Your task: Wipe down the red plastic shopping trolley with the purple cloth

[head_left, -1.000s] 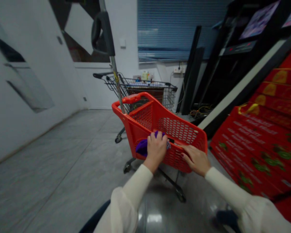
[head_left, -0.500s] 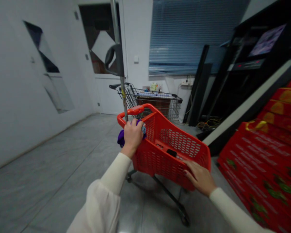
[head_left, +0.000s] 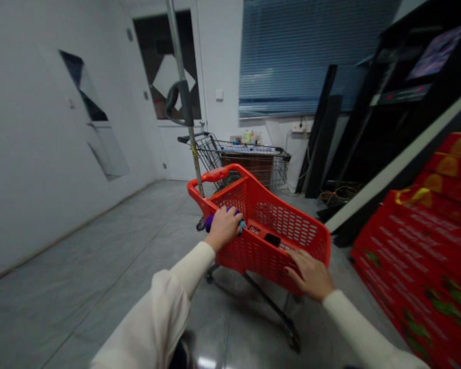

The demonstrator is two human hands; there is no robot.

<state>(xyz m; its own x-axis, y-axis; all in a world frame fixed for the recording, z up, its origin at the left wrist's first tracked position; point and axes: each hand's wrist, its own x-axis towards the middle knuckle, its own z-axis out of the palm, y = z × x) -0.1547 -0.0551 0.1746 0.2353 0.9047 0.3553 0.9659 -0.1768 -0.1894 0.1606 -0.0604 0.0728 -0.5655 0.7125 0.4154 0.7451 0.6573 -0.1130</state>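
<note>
A red plastic shopping cart (head_left: 269,256) stands in front of me, with slotted sides and a dark wheeled frame. My left hand (head_left: 223,225) is closed around a purple cloth (head_left: 209,221), pressing it on the cart's near rim behind the handle end. A bit of light blue shows by its fingertips. Farther along the same rim, my right hand (head_left: 309,271) grips the edge, fingers over the top and thumb on the outer side. A small black object (head_left: 272,240) lies inside the cart.
Beside the cart's red handle (head_left: 215,175) rises a metal pole (head_left: 194,148) with a grey grip. Behind stands a wire cart (head_left: 280,164) by the wall. Red printed boxes (head_left: 418,246) are stacked at right, near a leaning pale beam (head_left: 399,159). Grey floor (head_left: 100,287) spreads left.
My left hand has slid the purple cloth along the rim, toward the right and nearer me. My right hand stays on the rim. The view has shifted slightly.
</note>
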